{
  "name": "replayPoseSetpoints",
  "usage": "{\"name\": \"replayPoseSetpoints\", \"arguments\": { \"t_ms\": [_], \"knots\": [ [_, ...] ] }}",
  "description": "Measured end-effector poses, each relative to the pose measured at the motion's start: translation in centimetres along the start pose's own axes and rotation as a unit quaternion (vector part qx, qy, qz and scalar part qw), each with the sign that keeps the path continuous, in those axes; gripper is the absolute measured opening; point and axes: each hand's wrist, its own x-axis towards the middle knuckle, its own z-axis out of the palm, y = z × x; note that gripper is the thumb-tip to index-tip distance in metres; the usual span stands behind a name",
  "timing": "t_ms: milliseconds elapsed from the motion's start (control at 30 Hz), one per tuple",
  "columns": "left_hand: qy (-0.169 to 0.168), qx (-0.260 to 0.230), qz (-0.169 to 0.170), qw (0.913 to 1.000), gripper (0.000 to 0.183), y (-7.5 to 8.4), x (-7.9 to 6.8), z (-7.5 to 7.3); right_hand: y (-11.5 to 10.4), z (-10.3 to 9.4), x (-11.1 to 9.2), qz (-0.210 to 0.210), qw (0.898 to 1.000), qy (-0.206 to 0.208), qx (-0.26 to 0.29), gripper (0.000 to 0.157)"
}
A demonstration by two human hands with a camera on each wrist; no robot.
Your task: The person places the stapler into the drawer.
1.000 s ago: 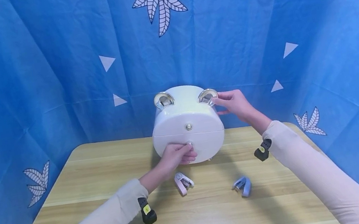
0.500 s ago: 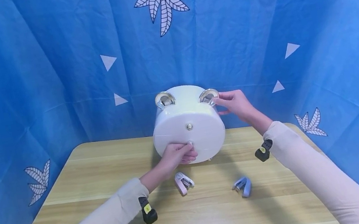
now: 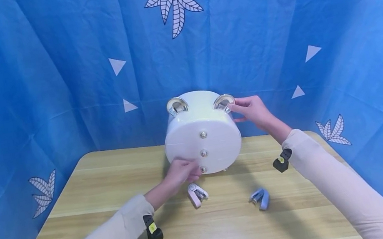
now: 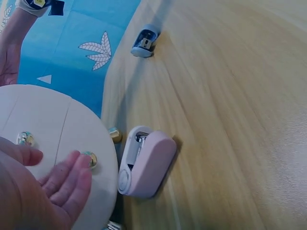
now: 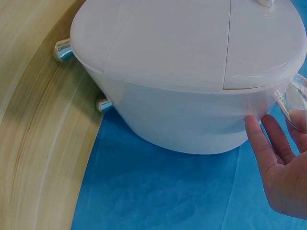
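Note:
A rounded white drawer box point(image 3: 179, 138) with two shiny ears stands at the back of the table in the head view. Its front carries a top knob point(image 3: 203, 135), a middle knob point(image 3: 204, 153) and a lower knob point(image 3: 203, 169). My left hand point(image 3: 184, 170) is at the lower knob, thumb and fingers apart; in the left wrist view its fingertips overlap that knob's edge, and contact is unclear. My right hand point(image 3: 252, 111) holds the right ear point(image 3: 224, 102) between thumb and fingers. One finger of it lies against the box's side in the right wrist view.
A pink-and-white stapler point(image 3: 197, 194) lies on the wooden table point(image 3: 111, 183) just in front of the box. Further right lies a blue stapler point(image 3: 259, 199). A blue patterned curtain point(image 3: 91, 68) hangs close behind the box and along both sides.
My left hand has let go of the middle knob and moved down to the lower one. The seam under the top knob, plain a second ago, is now faint. My right hand stays at the ear.

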Motion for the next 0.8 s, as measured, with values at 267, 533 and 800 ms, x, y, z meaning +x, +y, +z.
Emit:
{"name": "replayPoseSetpoints", "arguments": {
  "t_ms": [267,533,800],
  "knots": [
    [-0.011,0.03,-0.057,0.9978,0.028,-1.5,1.2,0.1,0.0,0.0,-0.1,0.0,1.0,0.001,0.003,0.037],
    [-0.017,0.022,-0.082,0.9963,0.031,-1.8,1.9,1.1,0.2,0.1,-0.1,0.001,1.0,-0.001,0.007,0.037],
    [0.002,0.005,-0.096,0.9953,0.028,-2.2,2.4,1.9,0.2,0.0,0.1,0.003,1.0,-0.001,0.003,0.038]
  ]
}}
